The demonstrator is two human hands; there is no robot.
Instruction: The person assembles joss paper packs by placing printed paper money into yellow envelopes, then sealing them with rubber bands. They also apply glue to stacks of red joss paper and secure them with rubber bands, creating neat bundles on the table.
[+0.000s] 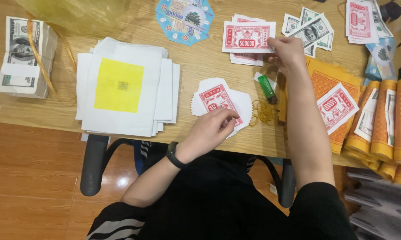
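Home-style paper-goods workspace, wooden desk [200, 71] on wood floor, stacked mock banknotes [25, 58], white paper sheets [127, 95], rubber bands [263, 113]

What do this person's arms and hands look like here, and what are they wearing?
Both forearms are bare, and neither the left hand nor the right hand wears a glove. A black wristband, like a slim watch or fitness band, circles the left wrist. The dark sleeves stop near the elbows; the left one shows white stripes.

At three o'clock the row of orange-and-yellow rolled paper bundles [389, 129] is cut off by the right edge, while the fanned white paper stack topped by a red printed note [218, 104] is partly hidden under the left hand [209, 131], and the small mark on the yellow square [122, 86] is blurred.
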